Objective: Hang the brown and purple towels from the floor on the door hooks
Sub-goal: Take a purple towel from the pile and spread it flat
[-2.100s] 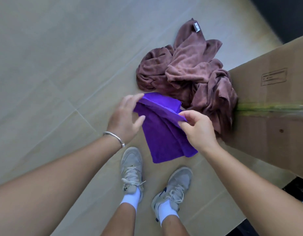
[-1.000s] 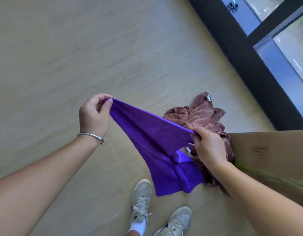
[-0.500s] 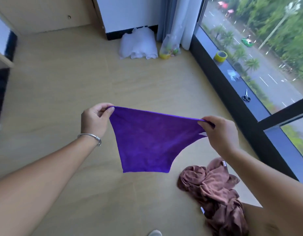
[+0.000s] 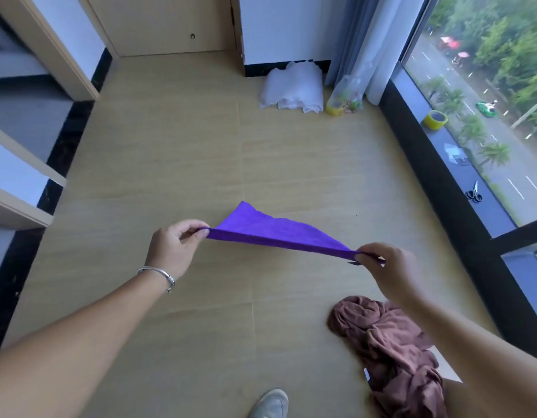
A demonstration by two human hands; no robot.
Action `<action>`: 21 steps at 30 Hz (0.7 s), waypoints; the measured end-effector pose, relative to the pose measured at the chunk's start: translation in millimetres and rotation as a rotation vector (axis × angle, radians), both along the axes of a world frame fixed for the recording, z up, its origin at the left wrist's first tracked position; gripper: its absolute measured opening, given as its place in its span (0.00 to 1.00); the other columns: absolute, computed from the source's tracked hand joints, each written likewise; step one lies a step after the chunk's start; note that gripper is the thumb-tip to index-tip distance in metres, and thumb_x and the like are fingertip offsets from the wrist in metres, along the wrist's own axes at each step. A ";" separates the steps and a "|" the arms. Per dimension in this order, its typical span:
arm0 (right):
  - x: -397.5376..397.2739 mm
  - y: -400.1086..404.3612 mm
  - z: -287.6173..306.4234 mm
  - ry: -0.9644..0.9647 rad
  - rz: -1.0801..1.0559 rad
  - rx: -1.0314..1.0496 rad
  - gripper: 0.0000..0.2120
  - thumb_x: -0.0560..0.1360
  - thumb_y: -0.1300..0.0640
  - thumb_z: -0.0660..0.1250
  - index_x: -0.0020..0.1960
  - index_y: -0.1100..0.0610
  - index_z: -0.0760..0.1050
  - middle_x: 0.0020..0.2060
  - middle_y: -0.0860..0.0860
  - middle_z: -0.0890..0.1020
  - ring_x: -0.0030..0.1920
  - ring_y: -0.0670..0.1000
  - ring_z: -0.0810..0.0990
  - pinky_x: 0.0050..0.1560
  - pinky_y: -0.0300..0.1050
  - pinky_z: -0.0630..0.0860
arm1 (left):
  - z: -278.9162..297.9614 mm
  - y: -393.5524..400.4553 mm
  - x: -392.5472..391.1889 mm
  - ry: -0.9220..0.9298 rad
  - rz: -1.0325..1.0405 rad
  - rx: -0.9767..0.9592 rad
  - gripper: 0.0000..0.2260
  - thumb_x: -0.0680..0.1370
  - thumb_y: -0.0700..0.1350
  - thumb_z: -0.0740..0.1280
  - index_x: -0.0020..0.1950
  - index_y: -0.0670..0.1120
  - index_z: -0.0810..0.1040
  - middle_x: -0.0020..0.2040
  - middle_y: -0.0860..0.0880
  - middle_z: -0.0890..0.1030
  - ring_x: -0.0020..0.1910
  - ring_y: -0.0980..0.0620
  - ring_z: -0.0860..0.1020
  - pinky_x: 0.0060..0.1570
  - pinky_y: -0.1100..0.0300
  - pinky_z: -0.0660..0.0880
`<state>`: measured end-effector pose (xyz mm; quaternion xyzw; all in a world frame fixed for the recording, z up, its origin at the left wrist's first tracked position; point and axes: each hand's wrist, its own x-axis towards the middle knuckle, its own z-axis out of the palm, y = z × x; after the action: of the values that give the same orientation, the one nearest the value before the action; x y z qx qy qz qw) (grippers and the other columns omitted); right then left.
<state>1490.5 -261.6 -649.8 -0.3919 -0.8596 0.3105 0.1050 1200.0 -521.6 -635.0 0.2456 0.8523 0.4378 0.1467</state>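
- The purple towel is held in the air above the floor, stretched nearly flat between both hands, its far edge lifted into a peak
- The left hand pinches the towel's left corner between thumb and curled fingers; a silver bracelet sits on that wrist
- The right hand pinches the opposite corner, fingers curled around the edge
- The brown towel lies crumpled on the floor at lower right, below the right forearm, touched by neither hand
- A clear plastic bag stands at the far wall by the curtain; it holds yellow and green items too blurred to identify
- Beside that bag lies a bundle of white plastic; what it contains cannot be told
- On the dark window sill rest a roll of yellow tape and, nearer, a pair of scissors, well apart
- A wooden door stands closed at the far end
- The toe of a grey shoe shows at the bottom edge
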 end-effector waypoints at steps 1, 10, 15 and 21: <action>12.4 -13.1 -12.5 -0.022 0.000 -0.039 0.06 0.72 0.58 0.72 0.40 0.48 0.82 0.35 0.44 0.82 0.39 0.49 0.80 0.41 0.49 0.76 | -9.6 -17.8 14.1 -0.010 0.002 -0.037 0.13 0.75 0.43 0.72 0.38 0.62 0.81 0.32 0.61 0.80 0.29 0.62 0.74 0.30 0.74 0.67; 120.9 -135.7 -121.0 -0.226 0.101 -0.150 0.02 0.72 0.53 0.72 0.44 0.48 0.83 0.39 0.45 0.83 0.41 0.48 0.79 0.42 0.47 0.75 | -132.6 -154.4 135.4 -0.145 0.034 -0.271 0.11 0.74 0.43 0.72 0.38 0.60 0.81 0.36 0.65 0.81 0.35 0.66 0.76 0.34 0.75 0.68; 163.8 -186.6 -181.2 -0.371 0.144 -0.244 0.02 0.73 0.52 0.71 0.44 0.49 0.82 0.37 0.46 0.82 0.40 0.49 0.79 0.44 0.50 0.76 | -203.2 -209.3 179.0 -0.238 0.013 -0.349 0.13 0.74 0.42 0.72 0.38 0.61 0.80 0.37 0.65 0.81 0.36 0.66 0.77 0.36 0.75 0.68; 160.6 -209.0 -252.6 -0.450 0.169 -0.217 0.03 0.74 0.53 0.70 0.45 0.48 0.82 0.37 0.43 0.81 0.41 0.49 0.77 0.41 0.46 0.73 | -281.5 -232.2 186.3 -0.280 0.027 -0.352 0.13 0.74 0.41 0.72 0.38 0.60 0.79 0.35 0.64 0.81 0.36 0.68 0.77 0.35 0.77 0.68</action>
<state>1651.1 -470.6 -902.4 -0.3867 -0.8527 0.3137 -0.1577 1386.3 -753.8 -916.5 0.1414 0.8901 0.3140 0.2984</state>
